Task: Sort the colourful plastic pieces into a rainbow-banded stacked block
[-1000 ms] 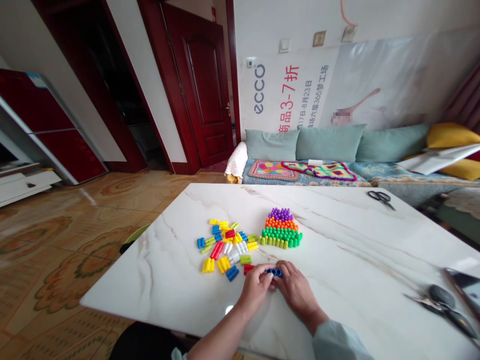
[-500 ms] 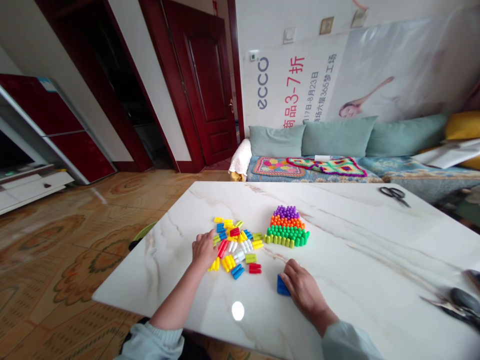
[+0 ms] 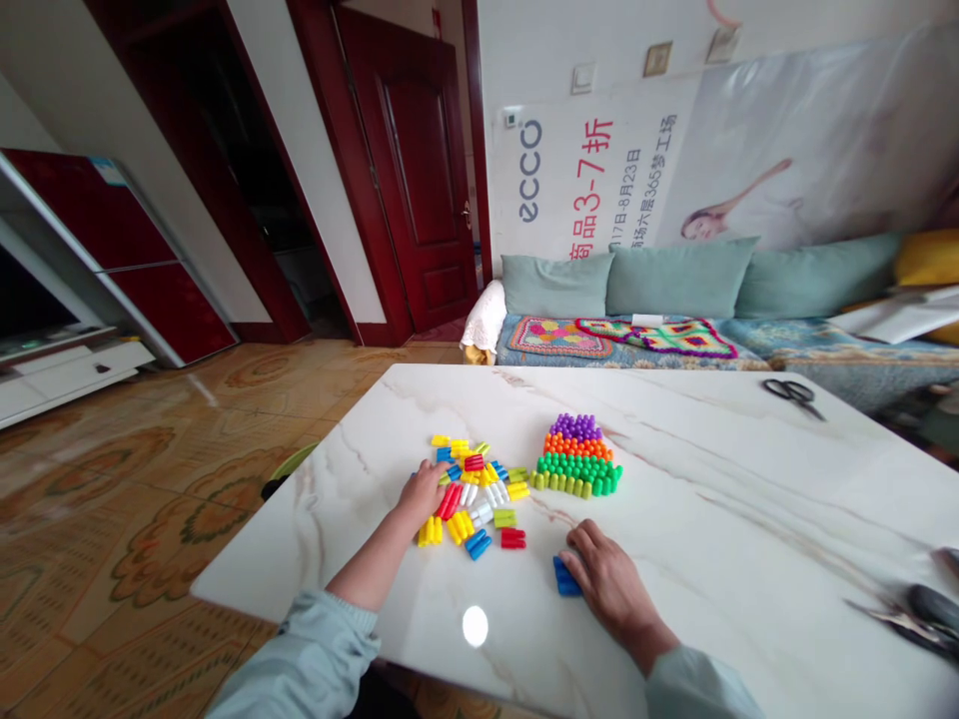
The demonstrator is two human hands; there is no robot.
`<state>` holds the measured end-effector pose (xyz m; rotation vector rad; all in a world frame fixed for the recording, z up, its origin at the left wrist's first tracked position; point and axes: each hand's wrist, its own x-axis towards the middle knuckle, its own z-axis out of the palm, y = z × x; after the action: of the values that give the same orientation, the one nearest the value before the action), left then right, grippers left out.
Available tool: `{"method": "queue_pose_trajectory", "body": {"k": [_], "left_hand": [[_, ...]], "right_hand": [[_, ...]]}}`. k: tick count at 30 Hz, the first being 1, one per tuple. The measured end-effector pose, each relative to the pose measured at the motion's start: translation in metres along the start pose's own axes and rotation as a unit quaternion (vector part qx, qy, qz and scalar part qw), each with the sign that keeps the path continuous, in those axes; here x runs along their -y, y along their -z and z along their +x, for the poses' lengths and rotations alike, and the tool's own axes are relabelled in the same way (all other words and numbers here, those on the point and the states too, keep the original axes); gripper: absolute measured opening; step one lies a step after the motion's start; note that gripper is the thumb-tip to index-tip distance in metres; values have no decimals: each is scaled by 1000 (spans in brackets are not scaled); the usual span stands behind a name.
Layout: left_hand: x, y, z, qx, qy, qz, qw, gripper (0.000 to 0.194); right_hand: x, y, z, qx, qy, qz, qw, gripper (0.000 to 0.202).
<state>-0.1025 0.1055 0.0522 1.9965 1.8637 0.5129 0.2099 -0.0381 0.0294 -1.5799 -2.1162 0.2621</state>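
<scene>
Head view: I seem to be picking, left hand [image 3: 424, 493] among multicoloured plastic pegs [image 3: 471, 494], grip hidden, which calls for a narrow pinch; right hand [image 3: 612, 584] holds a blue plastic block [image 3: 566, 577] on the white marbled counter [image 3: 689, 529].

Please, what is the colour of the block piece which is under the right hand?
The piece at the right hand is blue, seen in the head view.

Beyond the glossy white table with brown-grey veins [image 3: 674, 589], a rectangular crocheted mat [image 3: 560, 338] shows multicoloured patches.
</scene>
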Motion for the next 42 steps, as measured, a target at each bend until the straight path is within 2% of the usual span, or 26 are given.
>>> {"method": "queue_pose_trajectory", "body": {"k": [4,6,8,12,16,18,21,22,23,25,27,30,34,38,40,42], "left_hand": [[-5,1,-3,-60,36,-146,987,29],[-10,-1,-12,-78,64,-241,965,26],[-18,-5,-25,-74,96,-343,932,26],[-44,-23,-65,-22,149,-518,842,23],[-71,-37,-111,59,197,-613,763,11],[-80,-38,-130,100,239,-665,700,10],[-89,-37,-150,134,313,-732,590,11],[-90,-36,-155,135,326,-741,571,11],[-91,-36,-159,133,329,-742,569,11],[-91,-38,-166,120,325,-739,578,11],[-91,-40,-170,108,313,-739,587,9],[-87,-41,-172,95,299,-740,594,8],[-74,-34,-166,33,330,-744,580,7],[-64,-26,-160,-10,352,-745,567,9],[-64,-24,-159,-14,357,-746,562,9],[-67,-24,-159,-13,362,-748,557,11]], "right_hand": [[2,1,0,-2,-3,0,1000,31],[2,1,0,-3,-4,2,1000,31],[3,1,0,-5,-5,4,1000,32],[0,0,0,-7,-7,17,1000,34],[-3,0,0,-19,-25,69,997,31],[1,2,-1,-38,-40,121,991,32],[21,6,-5,-60,-26,222,973,48],[31,7,-7,-56,-17,256,965,53],[42,6,-9,-48,-13,287,957,53],[63,3,-13,-43,-42,338,939,42],[79,-3,-15,-66,-99,390,913,30],[91,-14,-14,-109,-164,461,865,30],[87,-20,-5,-142,-203,490,836,37],[76,-16,20,-194,-270,482,811,45],[74,-13,36,-182,-264,505,801,48],[74,-7,46,-173,-238,512,807,52]]}}
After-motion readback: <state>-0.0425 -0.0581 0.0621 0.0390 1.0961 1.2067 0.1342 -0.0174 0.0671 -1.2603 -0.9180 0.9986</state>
